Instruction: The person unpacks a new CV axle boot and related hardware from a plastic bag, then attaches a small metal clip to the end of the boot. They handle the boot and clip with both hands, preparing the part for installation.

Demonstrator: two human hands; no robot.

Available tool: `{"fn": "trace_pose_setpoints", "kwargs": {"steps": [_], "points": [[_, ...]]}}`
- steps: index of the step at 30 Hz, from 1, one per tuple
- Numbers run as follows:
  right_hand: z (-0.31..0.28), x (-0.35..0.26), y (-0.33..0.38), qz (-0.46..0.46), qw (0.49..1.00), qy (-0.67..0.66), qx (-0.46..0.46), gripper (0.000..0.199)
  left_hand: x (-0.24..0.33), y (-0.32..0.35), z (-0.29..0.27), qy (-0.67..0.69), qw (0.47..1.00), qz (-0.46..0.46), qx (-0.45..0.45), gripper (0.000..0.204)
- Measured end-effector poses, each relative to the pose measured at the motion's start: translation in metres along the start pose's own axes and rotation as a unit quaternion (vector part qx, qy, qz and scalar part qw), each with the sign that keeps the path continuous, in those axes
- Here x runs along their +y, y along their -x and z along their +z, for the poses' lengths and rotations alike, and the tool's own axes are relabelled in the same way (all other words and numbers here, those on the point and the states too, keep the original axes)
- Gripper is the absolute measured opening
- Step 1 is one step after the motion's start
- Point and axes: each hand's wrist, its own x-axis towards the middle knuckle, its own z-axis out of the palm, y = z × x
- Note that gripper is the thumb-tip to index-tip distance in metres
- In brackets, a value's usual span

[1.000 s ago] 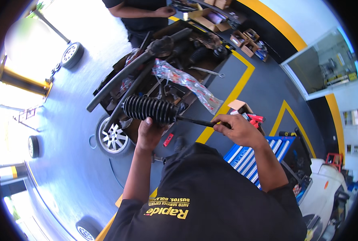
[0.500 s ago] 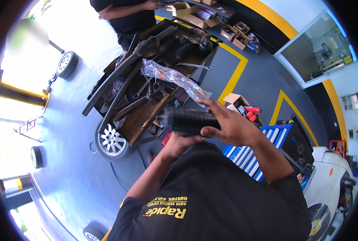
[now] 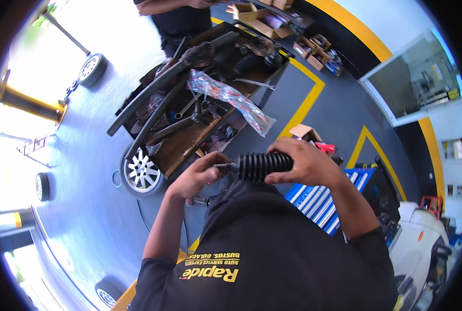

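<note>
1. Ribbed black bellows (image 3: pixel 257 167): suspended in front of the person's torso, lying roughly level from left to right, between the 2 hands.
2. Left hand (image 3: pixel 202 173): thumb and fingers closed on the slim shaft (image 3: pixel 226 167) projecting from the left end of the bellows.
3. Right hand (image 3: pixel 308 163): grasping the bellows' right end, fingers over the far side, thumb along the near side.
4. Blue tool chest (image 3: pixel 323 201): near, at right, with silver-fronted drawers. White vehicle (image 3: pixel 417 241): farther right, partly in view.
5. Spoked wheel (image 3: pixel 142 172): at left, beside the near end of the bench (image 3: pixel 192 147).
6. On the bench: 2 long dark bars (image 3: pixel 148 96) along its left side; 1 printed clear plastic wrapper (image 3: pixel 228 97) lying across it, overhanging the right edge; 1 wrench (image 3: pixel 257 83) just beyond the wrapper.
7. Open carton (image 3: pixel 304 131): right of the bench, with red items (image 3: pixel 326 147) beside it.
8. Co-worker (image 3: pixel 182 23): standing at the bench's far end, in dark clothing. More cartons (image 3: pixel 270 25): far, to that person's right in view.
</note>
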Motion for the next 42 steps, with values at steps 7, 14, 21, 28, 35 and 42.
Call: {"fn": "trace_pose_setpoints", "kwargs": {"steps": [7, 14, 21, 28, 35, 42], "points": [[-0.023, -0.009, 0.011, -0.039, 0.995, 0.083, 0.029, 0.079, -0.005, 0.007, 0.032, -0.091, 0.992, 0.007, 0.091, 0.059], [-0.046, -0.005, 0.026, 0.023, 0.987, 0.156, -0.036, 0.079, -0.035, -0.005, 0.064, -0.042, 0.991, -0.069, 0.108, 0.069], [-0.076, -0.018, 0.064, 0.038, 0.976, 0.211, 0.025, 0.066, -0.013, -0.015, 0.094, 0.075, 0.991, -0.026, 0.109, 0.059], [-0.089, -0.034, 0.143, 0.036, 0.979, -0.035, 0.197, 0.047, -0.004, -0.040, 0.088, 0.214, 0.970, 0.034, 0.111, 0.046], [0.023, 0.036, 0.013, -0.148, 0.562, -0.770, 0.261, 0.065, -0.008, -0.054, 0.097, 0.112, 0.987, 0.099, 0.067, 0.048], [0.010, 0.071, -0.018, -0.191, 0.436, -0.843, 0.251, 0.035, -0.008, -0.058, 0.111, -0.059, 0.998, 0.006, 0.009, 0.052]]}}
